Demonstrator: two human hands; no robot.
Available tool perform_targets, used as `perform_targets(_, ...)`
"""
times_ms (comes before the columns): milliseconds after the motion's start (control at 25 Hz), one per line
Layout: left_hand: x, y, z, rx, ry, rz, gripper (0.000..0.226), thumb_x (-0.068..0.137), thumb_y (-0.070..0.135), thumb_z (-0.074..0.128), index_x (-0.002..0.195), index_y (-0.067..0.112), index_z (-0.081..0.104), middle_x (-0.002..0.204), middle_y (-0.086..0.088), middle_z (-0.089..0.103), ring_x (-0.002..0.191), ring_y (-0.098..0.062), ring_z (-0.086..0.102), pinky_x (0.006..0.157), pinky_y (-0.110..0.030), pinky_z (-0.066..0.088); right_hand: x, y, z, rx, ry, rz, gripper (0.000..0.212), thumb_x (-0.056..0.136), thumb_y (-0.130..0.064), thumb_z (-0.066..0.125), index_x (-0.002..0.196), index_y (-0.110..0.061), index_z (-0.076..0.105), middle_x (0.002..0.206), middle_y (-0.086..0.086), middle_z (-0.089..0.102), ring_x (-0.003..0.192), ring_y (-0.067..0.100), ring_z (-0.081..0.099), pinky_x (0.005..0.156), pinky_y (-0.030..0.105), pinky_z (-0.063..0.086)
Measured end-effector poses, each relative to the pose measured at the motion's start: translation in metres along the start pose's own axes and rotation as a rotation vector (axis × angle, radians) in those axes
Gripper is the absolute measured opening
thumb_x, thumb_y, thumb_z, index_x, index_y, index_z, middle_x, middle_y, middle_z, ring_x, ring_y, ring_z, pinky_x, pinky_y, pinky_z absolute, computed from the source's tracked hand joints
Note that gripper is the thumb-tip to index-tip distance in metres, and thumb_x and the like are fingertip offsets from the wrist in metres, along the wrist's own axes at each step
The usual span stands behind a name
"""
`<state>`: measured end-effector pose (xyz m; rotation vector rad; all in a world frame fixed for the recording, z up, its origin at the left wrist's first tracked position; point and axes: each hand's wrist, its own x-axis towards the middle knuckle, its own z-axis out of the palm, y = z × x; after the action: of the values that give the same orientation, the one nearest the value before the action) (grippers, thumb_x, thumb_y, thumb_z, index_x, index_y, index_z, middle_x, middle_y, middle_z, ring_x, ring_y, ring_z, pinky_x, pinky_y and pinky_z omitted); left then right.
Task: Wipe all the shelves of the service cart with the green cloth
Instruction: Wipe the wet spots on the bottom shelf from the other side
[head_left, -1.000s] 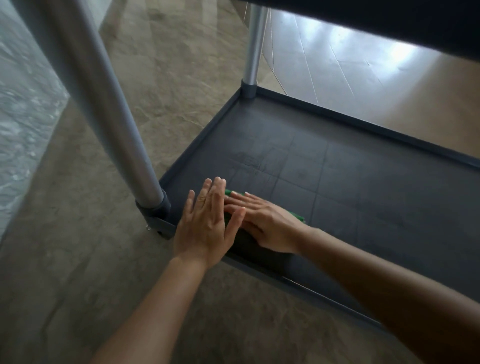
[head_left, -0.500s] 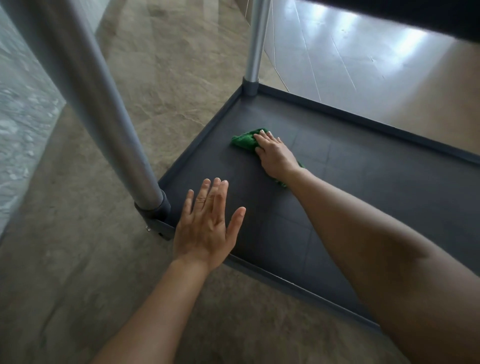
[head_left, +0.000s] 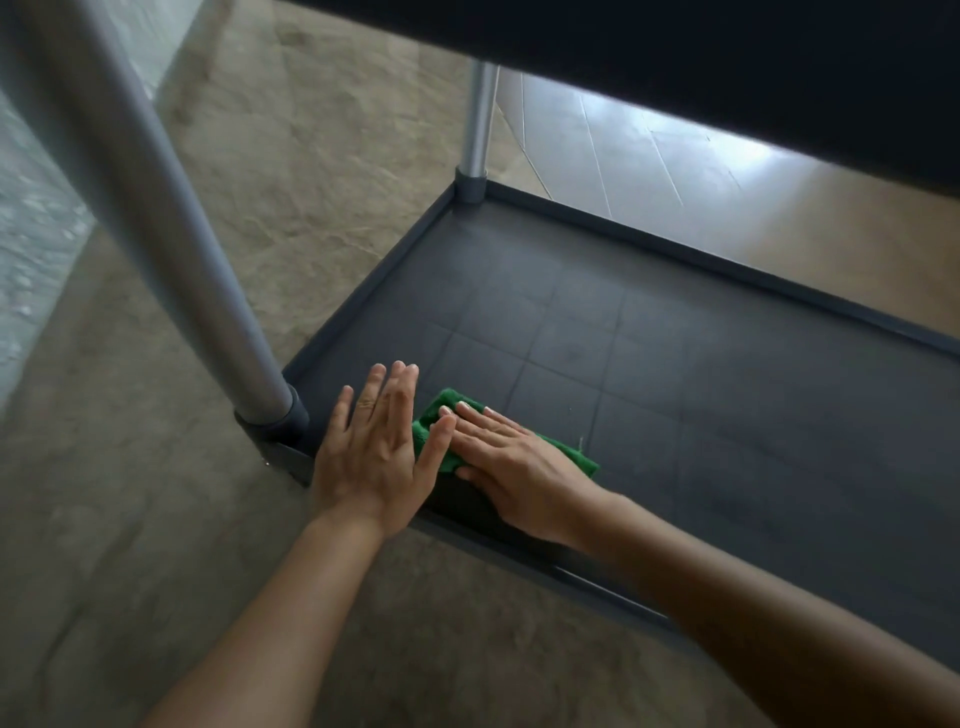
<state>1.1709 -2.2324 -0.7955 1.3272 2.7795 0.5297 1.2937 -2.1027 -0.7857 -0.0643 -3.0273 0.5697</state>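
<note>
Wiping the bottom shelf (head_left: 675, 364) of the cart, pressing the green cloth (head_left: 432, 415) flat beneath the right hand (head_left: 511, 462), fingers straight and close together, green showing ahead of the fingertips and along the little-finger side. Holding the left hand (head_left: 371, 457) just beside, fingers straight and slightly fanned, gripping nothing; cannot tell whether resting on the rim. Looks like mid-pass at the corner by the post (head_left: 208, 291). Next, probably: pushing out past the fingertips toward the far rim, then working rightward, palm flat to stop bunching.

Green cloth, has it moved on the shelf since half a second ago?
Yes. The green cloth slid back toward the near corner post, under the right hand.
</note>
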Motion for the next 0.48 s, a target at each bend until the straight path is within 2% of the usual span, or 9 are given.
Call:
perform_targets(160,-0.001,-0.001,0.002,0.018,-0.009,0.012,0.086,0.084,0.067,-0.009,0.152,0.019,0.007,0.160,0.001,0.013,0.148,-0.011,0.002,0.118,-0.033,-0.002,0.023,0.034,-0.014,0.014,0.009,0.041,0.048,0.096,-0.014,0.050,0.143,-0.009,0.039,0.150,0.007,0.034,0.143,0.018,0.023,0.118,0.027,0.012)
perform_targets(320,-0.003,0.000,0.002,0.001,0.023,0.010,0.084,0.087,0.067,-0.001,0.152,0.016,0.015,0.158,-0.001,0.022,0.147,-0.014,0.010,0.119,-0.034,0.004,0.071,0.092,-0.033,-0.014,0.099,0.264,0.047,0.098,-0.010,0.046,0.143,-0.008,0.037,0.153,0.011,0.028,0.144,0.022,0.021,0.117,0.028,0.010)
perform_targets(480,-0.002,-0.002,0.004,-0.002,0.027,0.017,0.081,0.088,0.066,0.002,0.151,0.018,0.016,0.158,-0.001,0.023,0.147,-0.014,0.011,0.120,-0.036,0.006,0.101,0.124,-0.042,-0.032,0.113,0.463,0.047,0.101,-0.017,0.039,0.147,-0.012,0.030,0.157,0.008,0.021,0.145,0.020,0.014,0.117,0.028,0.008)
